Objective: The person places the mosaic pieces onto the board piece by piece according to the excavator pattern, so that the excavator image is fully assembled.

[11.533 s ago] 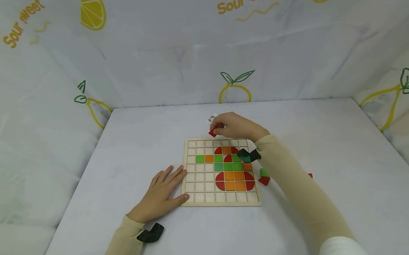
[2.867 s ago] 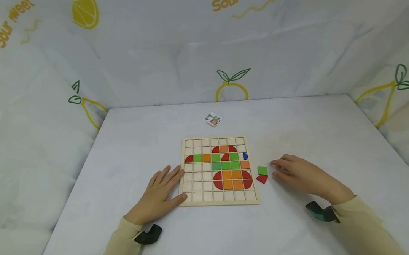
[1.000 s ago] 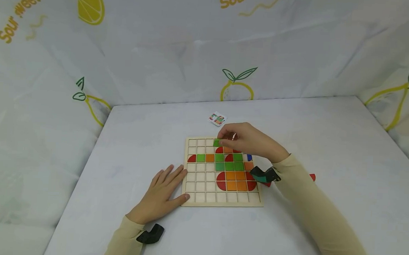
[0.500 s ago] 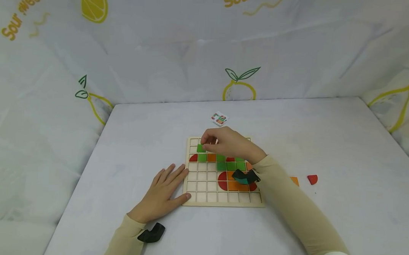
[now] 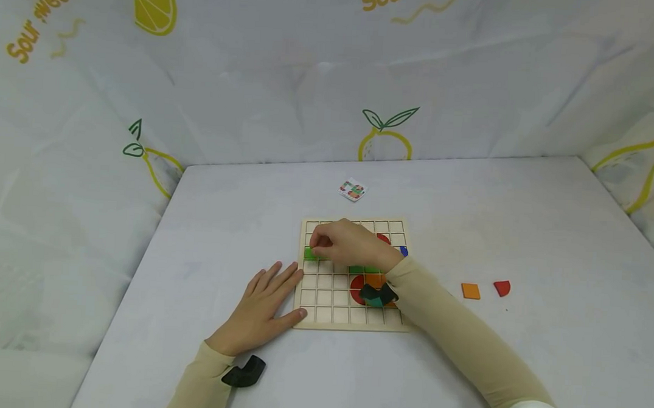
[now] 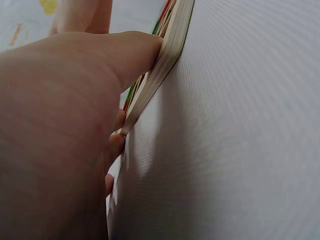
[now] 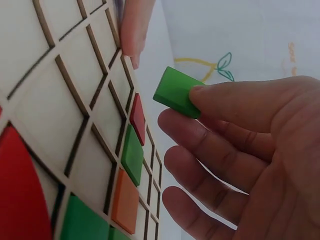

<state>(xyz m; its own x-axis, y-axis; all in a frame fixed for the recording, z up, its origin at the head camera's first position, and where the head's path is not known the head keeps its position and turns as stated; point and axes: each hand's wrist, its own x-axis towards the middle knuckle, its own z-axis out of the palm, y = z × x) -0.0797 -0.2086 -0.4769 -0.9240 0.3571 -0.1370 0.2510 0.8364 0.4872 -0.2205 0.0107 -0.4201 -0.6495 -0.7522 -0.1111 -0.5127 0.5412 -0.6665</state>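
While the left hand [image 5: 259, 310] steadies the board [image 5: 323, 301], the right hand [image 5: 347, 244] pinches a green tile [image 7: 176, 92].

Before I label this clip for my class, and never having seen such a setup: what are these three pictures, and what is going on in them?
One person wears three cameras: one on the head, one on each wrist. The head view looks down on a white table with a wooden grid board partly filled with coloured tiles. The left hand lies flat against the board's edge; the left wrist view shows that edge up close. The right hand pinches a green square tile just above the board, clearest in the right wrist view. An orange tile, a red tile and a small card lie loose.
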